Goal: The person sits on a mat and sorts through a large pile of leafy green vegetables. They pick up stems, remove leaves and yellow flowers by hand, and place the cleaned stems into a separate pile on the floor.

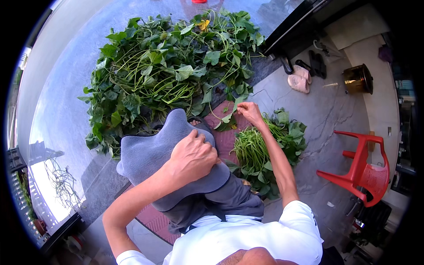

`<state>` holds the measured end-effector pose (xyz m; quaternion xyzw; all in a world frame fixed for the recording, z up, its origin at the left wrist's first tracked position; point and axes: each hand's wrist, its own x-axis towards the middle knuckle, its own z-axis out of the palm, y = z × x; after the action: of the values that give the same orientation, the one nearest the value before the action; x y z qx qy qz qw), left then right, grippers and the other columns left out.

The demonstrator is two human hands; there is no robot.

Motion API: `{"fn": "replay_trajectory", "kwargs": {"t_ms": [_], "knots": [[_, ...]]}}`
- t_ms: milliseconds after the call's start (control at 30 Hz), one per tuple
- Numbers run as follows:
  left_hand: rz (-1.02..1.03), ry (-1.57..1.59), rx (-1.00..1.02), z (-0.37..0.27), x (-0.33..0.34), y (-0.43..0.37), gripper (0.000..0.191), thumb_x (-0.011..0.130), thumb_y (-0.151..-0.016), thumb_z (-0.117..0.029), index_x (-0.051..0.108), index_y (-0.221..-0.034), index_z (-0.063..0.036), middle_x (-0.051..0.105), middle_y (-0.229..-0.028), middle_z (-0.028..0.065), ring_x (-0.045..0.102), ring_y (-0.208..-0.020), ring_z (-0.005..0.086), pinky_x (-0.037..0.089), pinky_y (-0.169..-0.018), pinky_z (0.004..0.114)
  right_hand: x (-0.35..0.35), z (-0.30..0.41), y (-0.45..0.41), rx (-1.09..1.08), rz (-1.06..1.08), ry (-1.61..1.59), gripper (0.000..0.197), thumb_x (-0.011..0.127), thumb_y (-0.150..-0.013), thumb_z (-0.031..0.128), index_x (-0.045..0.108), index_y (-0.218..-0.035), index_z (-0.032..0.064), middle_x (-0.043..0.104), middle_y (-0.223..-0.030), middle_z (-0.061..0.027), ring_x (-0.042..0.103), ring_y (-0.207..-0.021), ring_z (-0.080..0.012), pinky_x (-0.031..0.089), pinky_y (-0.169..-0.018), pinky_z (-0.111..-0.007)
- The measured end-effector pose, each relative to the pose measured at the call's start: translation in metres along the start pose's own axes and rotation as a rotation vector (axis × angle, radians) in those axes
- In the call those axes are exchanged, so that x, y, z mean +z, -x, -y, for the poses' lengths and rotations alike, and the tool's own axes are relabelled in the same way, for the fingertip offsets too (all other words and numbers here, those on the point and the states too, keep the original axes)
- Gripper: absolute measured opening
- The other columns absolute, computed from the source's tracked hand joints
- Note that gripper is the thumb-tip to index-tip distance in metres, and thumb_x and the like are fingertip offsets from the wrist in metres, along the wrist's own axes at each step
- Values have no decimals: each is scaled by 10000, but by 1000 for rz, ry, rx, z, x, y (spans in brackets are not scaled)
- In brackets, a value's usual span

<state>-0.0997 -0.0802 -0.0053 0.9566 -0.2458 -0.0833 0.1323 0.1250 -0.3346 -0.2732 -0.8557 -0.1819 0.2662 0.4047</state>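
Observation:
My right hand (250,112) has its fingertips pinched on a green leaf (239,100) of a vine lying at the edge of a large heap of leafy green vines (155,66). Below that hand and forearm lies a smaller pile of cut green stems and leaves (251,147). My left hand (195,154) rests over a grey-blue fleece cloth (145,152) spread on my lap; its fingers are bent, and whether they hold anything is hidden. A reddish mat (225,140) lies under my feet.
A red plastic stool (361,165) lies tipped on its side at the right. Pink slippers (299,79), dark footwear (317,64) and a shiny pot (357,79) are at the upper right. Thin bare stems (63,182) lie on the floor at the left.

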Motion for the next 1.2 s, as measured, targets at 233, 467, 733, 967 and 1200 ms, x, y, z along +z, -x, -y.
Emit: {"fn": "replay_trajectory", "kwargs": {"t_ms": [233, 467, 733, 967, 1200], "knots": [[156, 82, -28, -4, 4, -11, 368, 679, -930, -391, 730, -909, -27, 715, -877, 132, 680, -906, 305, 473, -928, 443, 26, -11, -99, 325, 50, -689, 400, 683, -1016, 152, 594, -1325, -86, 715, -1190, -194, 772, -917, -272, 653, -768, -377], [-191, 156, -87, 22, -19, -7, 394, 729, -889, -276, 651, -1145, 12, 651, -1063, 159, 631, -1114, 353, 451, -1088, 535, 71, -40, -212, 430, -316, -1301, 253, 724, -983, 106, 595, -1170, -7, 658, -1056, -147, 730, -941, -387, 638, -756, -501], [-213, 94, -125, 29, -16, 2, 384, 740, -871, -256, 657, -1143, 3, 656, -1061, 151, 632, -1110, 344, 457, -1077, 530, 105, 23, -236, 455, -422, -1177, 209, 600, -1078, 238, 710, -1063, 61, 676, -823, -37, 472, -488, -101, 451, -490, -320], [-403, 247, -134, 34, -27, 5, 293, 758, -890, -198, 680, -1119, -33, 716, -1062, 112, 691, -1041, 307, 525, -988, 459, 165, 200, -115, 147, -76, -1259, 176, 637, -1044, 154, 712, -1032, -4, 687, -788, -78, 436, -477, -88, 419, -466, -285], [-474, 165, -137, 37, -21, 10, 276, 732, -870, -155, 678, -1108, -27, 719, -1016, 111, 693, -986, 302, 526, -933, 432, 258, 216, -97, 236, 470, -889, 245, 711, -1013, 228, 730, -1097, -1, 780, -990, -113, 675, -596, -147, 589, -577, -315]]}}
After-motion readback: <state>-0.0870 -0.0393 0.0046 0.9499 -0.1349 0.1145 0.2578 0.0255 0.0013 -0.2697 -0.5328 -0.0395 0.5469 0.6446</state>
